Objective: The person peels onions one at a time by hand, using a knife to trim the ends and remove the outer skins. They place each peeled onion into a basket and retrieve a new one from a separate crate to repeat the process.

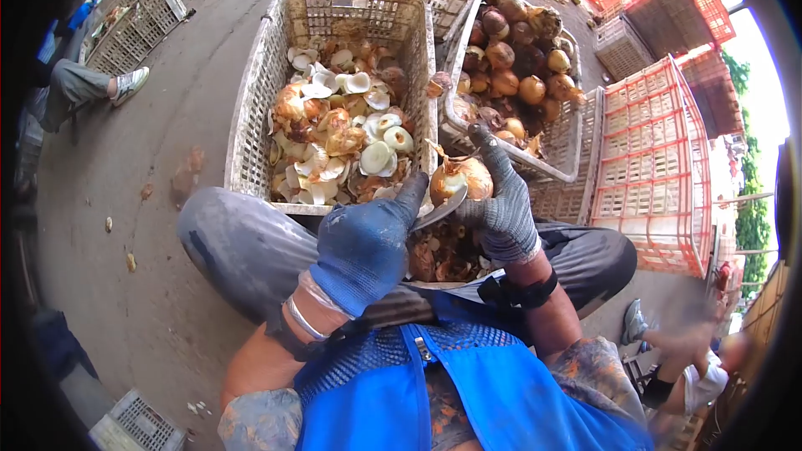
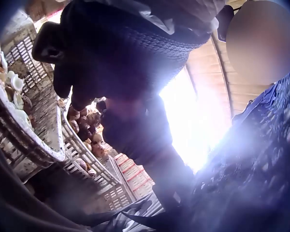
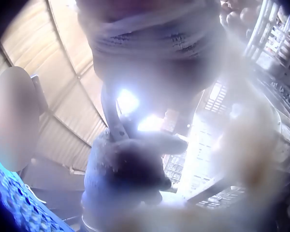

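My left hand (image 1: 363,246), in a blue knit glove, grips a knife whose curved blade (image 1: 443,210) lies against the lower side of an onion (image 1: 474,175). The onion has brown skin and a pale cut patch. My right hand (image 1: 505,213), in a grey glove, holds it from the right, thumb raised along its side. The left wrist view shows the left hand (image 2: 121,53) dark against strong light. In the right wrist view, the knife (image 3: 111,108) rises from the left hand (image 3: 125,166), while glare washes out the right hand (image 3: 154,53).
A crate (image 1: 248,108) of onion skins and cut pieces stands ahead on the left. Ahead on the right is a tilted crate (image 1: 572,150) of brown onions. Skins (image 1: 434,259) lie below my hands. Red-netted crates (image 1: 643,159) stand at right; another person (image 1: 697,376) sits behind.
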`<state>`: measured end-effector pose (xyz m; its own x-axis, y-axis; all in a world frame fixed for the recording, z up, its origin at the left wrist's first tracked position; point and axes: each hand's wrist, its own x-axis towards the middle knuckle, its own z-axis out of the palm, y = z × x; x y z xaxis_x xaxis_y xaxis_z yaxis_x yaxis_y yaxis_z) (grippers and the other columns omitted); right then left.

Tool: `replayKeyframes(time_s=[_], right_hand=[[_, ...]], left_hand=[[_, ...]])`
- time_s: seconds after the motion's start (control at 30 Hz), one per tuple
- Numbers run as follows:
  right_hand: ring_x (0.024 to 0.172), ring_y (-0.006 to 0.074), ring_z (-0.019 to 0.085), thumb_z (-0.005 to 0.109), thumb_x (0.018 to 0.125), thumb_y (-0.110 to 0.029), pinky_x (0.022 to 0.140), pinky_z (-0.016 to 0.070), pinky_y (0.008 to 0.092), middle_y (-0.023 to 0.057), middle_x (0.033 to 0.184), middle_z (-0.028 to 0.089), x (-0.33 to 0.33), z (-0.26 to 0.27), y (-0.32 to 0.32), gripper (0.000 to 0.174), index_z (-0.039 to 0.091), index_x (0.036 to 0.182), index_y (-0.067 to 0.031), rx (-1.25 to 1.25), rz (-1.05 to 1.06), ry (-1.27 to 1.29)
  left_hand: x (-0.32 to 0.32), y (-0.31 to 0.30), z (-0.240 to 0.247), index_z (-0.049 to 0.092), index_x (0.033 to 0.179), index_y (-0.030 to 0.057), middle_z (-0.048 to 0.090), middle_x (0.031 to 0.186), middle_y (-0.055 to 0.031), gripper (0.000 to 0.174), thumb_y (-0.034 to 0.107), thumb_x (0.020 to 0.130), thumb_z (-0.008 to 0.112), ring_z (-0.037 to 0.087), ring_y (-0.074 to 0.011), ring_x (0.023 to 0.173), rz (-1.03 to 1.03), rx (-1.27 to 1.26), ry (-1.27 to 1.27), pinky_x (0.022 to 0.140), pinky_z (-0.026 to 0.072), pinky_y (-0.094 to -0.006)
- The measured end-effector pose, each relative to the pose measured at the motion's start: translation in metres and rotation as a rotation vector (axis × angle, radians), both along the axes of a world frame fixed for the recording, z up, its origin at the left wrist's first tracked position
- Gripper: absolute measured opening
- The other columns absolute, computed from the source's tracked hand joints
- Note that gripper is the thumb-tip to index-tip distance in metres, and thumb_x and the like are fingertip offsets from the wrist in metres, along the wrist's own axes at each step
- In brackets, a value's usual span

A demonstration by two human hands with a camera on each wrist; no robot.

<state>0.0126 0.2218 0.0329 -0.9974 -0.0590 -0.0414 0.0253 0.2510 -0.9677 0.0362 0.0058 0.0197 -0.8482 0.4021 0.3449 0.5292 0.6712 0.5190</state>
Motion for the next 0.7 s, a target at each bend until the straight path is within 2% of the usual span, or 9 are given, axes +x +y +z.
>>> replayKeyframes(time_s=[0.07,0.13,0.23,0.33,0.47,0.53,0.6,0.63,0.7], right_hand=[[0.114,0.0189,0.063,0.089,0.069,-0.022,0.101,0.0507,0.0342,0.0116,0.129,0.066,0.001,0.002,-0.003,0.098,0.043,0.153,0.0004,0.099,0.034,0.050],[0.112,0.0189,0.063,0.087,0.069,-0.020,0.100,0.0516,0.0344,0.0118,0.127,0.066,0.000,0.010,-0.005,0.096,0.043,0.152,0.0010,0.194,0.055,0.107],[0.112,0.0258,0.066,0.085,0.066,-0.016,0.101,0.0527,0.0370,0.0151,0.127,0.065,0.003,0.007,0.000,0.102,0.037,0.154,0.0041,-0.841,0.199,-0.522],[0.114,0.0263,0.065,0.085,0.066,-0.019,0.102,0.0521,0.0374,0.0139,0.128,0.065,0.002,0.004,-0.009,0.106,0.034,0.156,0.0029,-1.021,0.190,-0.584],[0.114,0.0222,0.065,0.085,0.067,-0.019,0.101,0.0531,0.0352,0.0119,0.127,0.065,0.000,-0.006,-0.006,0.101,0.039,0.155,0.0008,-0.842,0.145,-0.459],[0.109,0.0168,0.064,0.083,0.068,-0.016,0.092,0.0555,0.0295,0.0090,0.126,0.065,-0.002,0.006,-0.017,0.097,0.041,0.154,0.0000,-0.427,0.073,-0.242],[0.111,0.0165,0.063,0.086,0.066,-0.013,0.096,0.0535,0.0312,0.0082,0.125,0.065,-0.010,-0.009,-0.025,0.101,0.041,0.155,-0.0001,-0.297,-0.010,-0.146],[0.111,0.0165,0.063,0.086,0.066,-0.013,0.096,0.0535,0.0312,0.0082,0.125,0.065,-0.006,-0.009,-0.028,0.101,0.041,0.155,-0.0001,-0.302,-0.004,-0.159],[0.116,0.0169,0.060,0.089,0.061,-0.010,0.103,0.0501,0.0336,0.0079,0.128,0.064,-0.002,-0.001,-0.035,0.107,0.040,0.156,-0.0008,-0.021,0.083,-0.081]], left_hand=[[-0.003,-0.001,-0.004,0.059,0.141,0.0030,0.070,0.078,-0.0110,0.059,0.006,0.082,0.060,0.069,-0.0284,0.065,-0.001,-0.009,0.000,0.058,0.0540,-0.0422],[-0.008,0.000,-0.014,0.058,0.144,0.0056,0.069,0.079,-0.0159,0.071,0.002,0.074,0.067,0.068,-0.0327,0.068,0.006,-0.060,0.019,0.059,0.0533,-0.0425],[-0.024,0.000,-0.034,0.065,0.133,0.0059,0.069,0.081,-0.0142,0.058,0.002,0.075,0.067,0.068,-0.0322,0.068,-0.054,-0.014,0.124,0.060,0.0529,-0.0429],[-0.038,0.002,-0.038,0.073,0.117,0.0079,0.069,0.080,-0.0128,0.041,0.004,0.077,0.068,0.068,-0.0319,0.067,-0.114,0.100,0.194,0.060,0.0530,-0.0435],[-0.033,0.008,-0.037,0.073,0.112,0.0068,0.069,0.080,-0.0130,0.035,0.006,0.078,0.069,0.069,-0.0331,0.069,0.006,0.107,0.115,0.061,0.0544,-0.0438],[-0.024,0.019,-0.046,0.072,0.115,0.0066,0.069,0.080,-0.0125,0.034,0.008,0.081,0.067,0.069,-0.0329,0.069,0.093,0.137,0.054,0.061,0.0550,-0.0438],[-0.016,0.034,-0.070,0.071,0.117,0.0052,0.071,0.083,-0.0166,0.036,0.009,0.082,0.067,0.070,-0.0387,0.074,0.291,0.314,-0.037,0.068,0.0573,-0.0460],[-0.012,0.037,-0.075,0.073,0.113,0.0043,0.072,0.084,-0.0198,0.031,0.013,0.083,0.070,0.071,-0.0411,0.078,0.351,0.334,-0.248,0.071,0.0578,-0.0466],[-0.024,0.027,-0.093,0.074,0.107,0.0040,0.072,0.084,-0.0204,0.027,0.015,0.083,0.072,0.071,-0.0407,0.079,0.380,0.452,-0.373,0.070,0.0577,-0.0465]])
